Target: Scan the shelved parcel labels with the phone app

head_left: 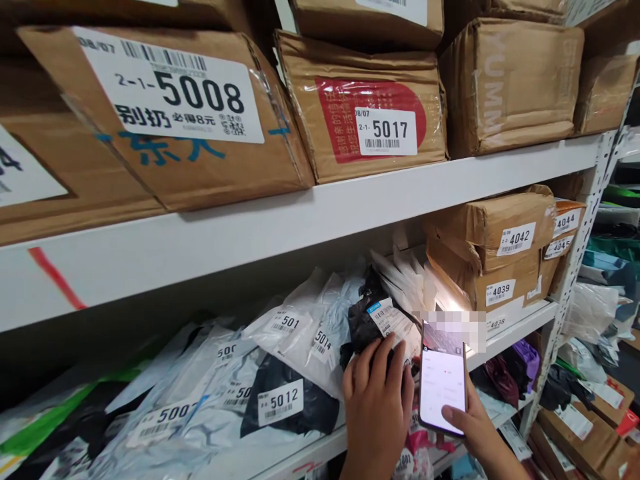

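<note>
My left hand (376, 400) reaches up with its fingers stretched and slightly apart, lying against a black plastic parcel (367, 319) with a blue-and-white shipping label (385, 316). In my right hand (473, 423) is an upright smartphone (443, 387), its thumb over the lower part of the bright screen. A light by the top of the phone shines on the parcels behind it. White bags marked 501 (290, 323) and 5014 (325, 353) lie left of the black parcel. A dark bag labelled 5012 (290, 400) sits lower, beside my left hand.
Above runs a white metal shelf (350, 190) holding cardboard boxes marked 5008 (200, 160) and 5017 (330, 67). Boxes labelled 4042 (480, 220) and 4039 (480, 273) are stacked behind the phone. A perforated upright (565, 307) stands right, with more parcels beyond.
</note>
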A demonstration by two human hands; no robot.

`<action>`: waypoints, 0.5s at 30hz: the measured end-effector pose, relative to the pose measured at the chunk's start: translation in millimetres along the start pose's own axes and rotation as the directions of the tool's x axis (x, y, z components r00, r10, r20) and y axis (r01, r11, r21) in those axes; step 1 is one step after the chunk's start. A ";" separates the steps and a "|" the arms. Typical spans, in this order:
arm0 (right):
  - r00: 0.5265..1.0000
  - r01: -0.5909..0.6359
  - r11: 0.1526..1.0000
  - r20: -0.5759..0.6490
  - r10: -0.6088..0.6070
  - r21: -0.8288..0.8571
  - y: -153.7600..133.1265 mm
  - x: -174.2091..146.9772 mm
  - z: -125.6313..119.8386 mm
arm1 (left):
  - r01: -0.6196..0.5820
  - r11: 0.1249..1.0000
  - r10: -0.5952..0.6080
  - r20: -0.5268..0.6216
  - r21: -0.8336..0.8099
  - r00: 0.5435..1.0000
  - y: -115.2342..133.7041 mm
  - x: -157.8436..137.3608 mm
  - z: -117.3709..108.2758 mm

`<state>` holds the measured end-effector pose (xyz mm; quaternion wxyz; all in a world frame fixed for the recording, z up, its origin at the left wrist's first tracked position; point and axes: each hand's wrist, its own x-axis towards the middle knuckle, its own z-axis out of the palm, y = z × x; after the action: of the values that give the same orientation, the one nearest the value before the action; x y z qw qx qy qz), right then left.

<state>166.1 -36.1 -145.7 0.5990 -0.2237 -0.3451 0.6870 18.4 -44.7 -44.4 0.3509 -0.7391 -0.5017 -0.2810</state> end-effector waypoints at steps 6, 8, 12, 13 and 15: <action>0.988 -0.116 0.991 0.095 0.122 -0.064 -16.1 -25.6 -28.3 | 0.077 0.996 -0.072 -0.153 0.032 0.986 8.6 -22.9 20.1; 0.962 -0.155 0.982 0.208 0.175 -0.108 -31.0 -27.6 -32.8 | 0.125 0.992 -0.123 -0.181 0.003 0.976 14.8 -22.9 25.6; 0.870 -0.313 0.944 0.367 0.329 -0.105 -61.3 -17.8 -28.8 | 0.227 0.972 -0.210 -0.226 0.053 0.951 25.5 -23.9 34.0; 0.848 -0.339 0.936 0.400 0.347 -0.094 -68.1 -13.9 -25.4 | 0.241 0.967 -0.218 -0.230 0.078 0.949 26.8 -25.3 35.5; 0.827 -0.347 0.936 0.451 0.337 -0.062 -80.9 -6.1 -16.8 | 0.261 0.959 -0.236 -0.203 0.109 0.950 28.9 -29.4 37.2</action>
<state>233.4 -35.0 -97.4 0.3714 -0.1084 -0.4222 0.8198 37.9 -38.2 -96.0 0.4075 -0.6147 -0.5732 -0.3573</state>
